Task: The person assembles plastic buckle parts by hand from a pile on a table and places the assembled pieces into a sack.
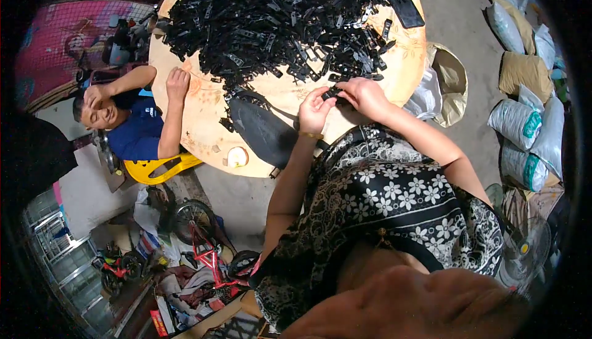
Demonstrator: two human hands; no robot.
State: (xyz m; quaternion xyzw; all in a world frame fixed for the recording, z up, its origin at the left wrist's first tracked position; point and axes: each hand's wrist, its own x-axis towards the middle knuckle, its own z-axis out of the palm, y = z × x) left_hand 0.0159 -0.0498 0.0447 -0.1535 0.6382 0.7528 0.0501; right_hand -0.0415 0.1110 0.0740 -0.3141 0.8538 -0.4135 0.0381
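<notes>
My left hand (314, 111) and my right hand (365, 96) meet over the near edge of the round table (203, 129). Between their fingertips is a small black plastic part (332, 93), pinched from both sides and partly hidden by the fingers. Just beyond them spreads a large heap of similar black plastic parts (265, 24), some with oval slots. A dark bag with a strap (262, 126) lies left of my left hand, by the table's rim.
A person in a blue shirt (137, 130) sits at the left on a yellow chair (160, 169), one fist resting on the table. A phone (404, 5) lies far right. An open beige sack (453, 86) stands beside the table. Filled sacks (524, 80) line the right; a red bicycle (206, 256) is lower left.
</notes>
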